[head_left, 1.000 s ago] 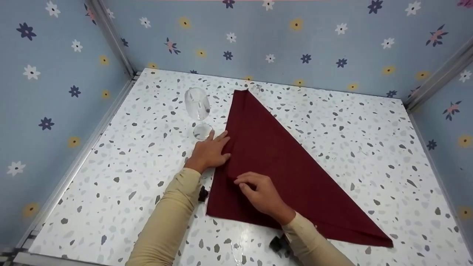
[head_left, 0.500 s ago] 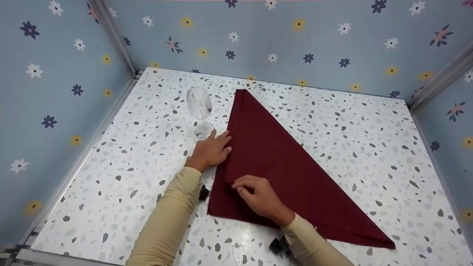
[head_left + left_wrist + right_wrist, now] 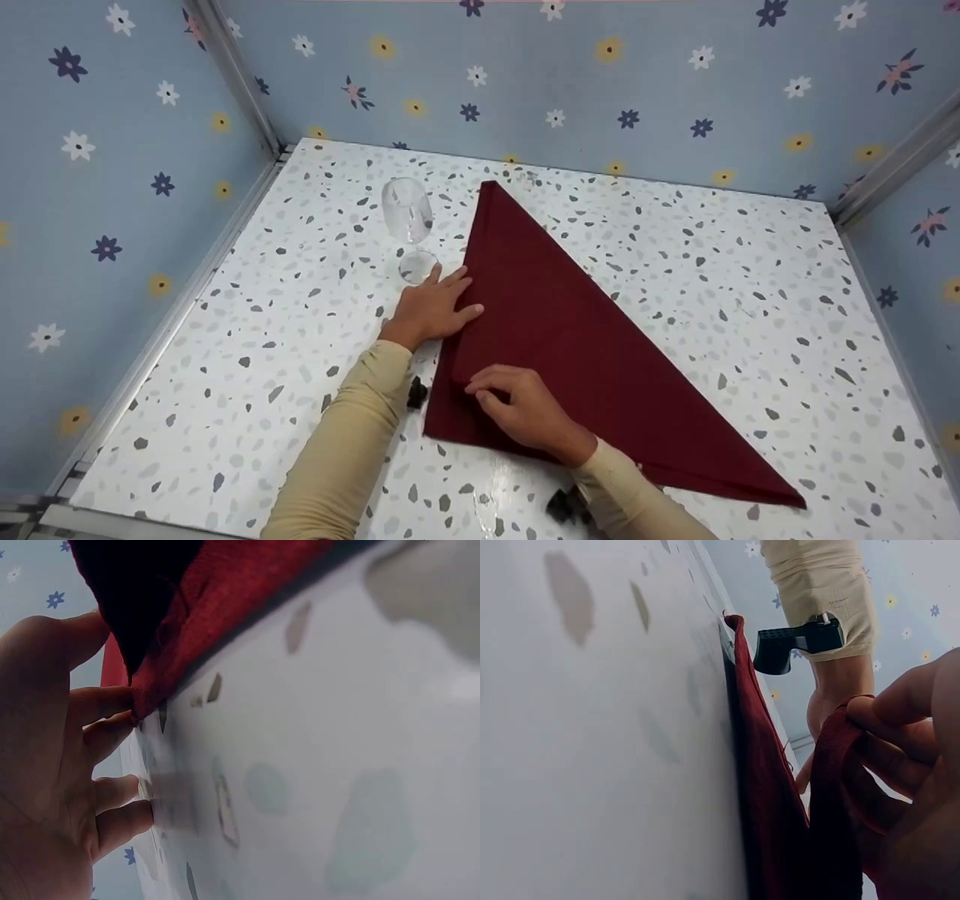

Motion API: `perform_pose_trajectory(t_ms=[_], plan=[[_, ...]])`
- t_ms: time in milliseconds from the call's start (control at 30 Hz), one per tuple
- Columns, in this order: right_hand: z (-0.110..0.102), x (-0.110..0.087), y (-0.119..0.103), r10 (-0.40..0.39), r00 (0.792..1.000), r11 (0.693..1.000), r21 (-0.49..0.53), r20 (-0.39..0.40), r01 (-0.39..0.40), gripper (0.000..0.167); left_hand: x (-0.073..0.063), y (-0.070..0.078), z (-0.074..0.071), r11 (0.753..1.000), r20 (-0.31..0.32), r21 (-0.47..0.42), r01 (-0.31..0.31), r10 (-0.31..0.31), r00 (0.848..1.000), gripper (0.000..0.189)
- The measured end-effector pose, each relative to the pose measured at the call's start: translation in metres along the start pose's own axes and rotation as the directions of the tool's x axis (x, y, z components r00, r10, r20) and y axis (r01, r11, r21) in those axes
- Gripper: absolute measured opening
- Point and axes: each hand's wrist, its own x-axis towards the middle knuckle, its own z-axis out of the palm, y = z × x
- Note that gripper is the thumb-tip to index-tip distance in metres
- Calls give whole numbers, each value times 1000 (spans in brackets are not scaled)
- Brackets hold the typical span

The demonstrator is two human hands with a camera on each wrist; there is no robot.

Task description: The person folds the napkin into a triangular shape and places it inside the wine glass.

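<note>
A dark red cloth napkin (image 3: pixel 570 330), folded into a large triangle, lies on the speckled table. My left hand (image 3: pixel 431 307) rests at its left edge, fingers spread and straight, with fingertips touching the cloth's border; the thumb lies on the upper layer. In the left wrist view, the left hand (image 3: pixel 52 750) reaches the table beside the cloth. My right hand (image 3: pixel 525 409) pinches the upper layer's edge near the lower left corner. The right wrist view shows that lifted edge (image 3: pixel 832 757) between the thumb and fingers of the right hand (image 3: pixel 907 765), above the bottom layer (image 3: pixel 757 742).
A clear stemmed glass (image 3: pixel 409 214) lies behind the left hand, its base (image 3: pixel 418 267) close to the fingertips. The speckled white table (image 3: pixel 285 322) is bordered by blue floral panels (image 3: pixel 555 90). Black camera mounts (image 3: pixel 566 506) sit under the wrists.
My right hand has drawn the upper layer's edge slightly down and to the left. The left thumb has slid rightward onto the upper layer. The fold strip at the top corner looks narrower.
</note>
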Motion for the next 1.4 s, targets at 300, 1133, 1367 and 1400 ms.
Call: perform_pose_trajectory(t_ms=[300, 1133, 1367, 1400], plan=[[1, -1, -3, 0, 998, 1000, 19, 60, -1, 17, 0, 0, 3, 1000, 0, -1, 19, -19, 1000, 78], [9, -3, -6, -114, 986, 992, -40, 123, 119, 16, -4, 0, 1, 1000, -2, 0, 2, -2, 1000, 78], [7, -2, -8, -119, 977, 985, -101, 175, 138, 18, -1, 0, 0, 1000, -10, 12, -7, 7, 1000, 77], [7, -2, -8, -120, 977, 984, -111, 177, 141, 18, -1, 0, -1, 1000, -11, 11, -8, 8, 1000, 77]])
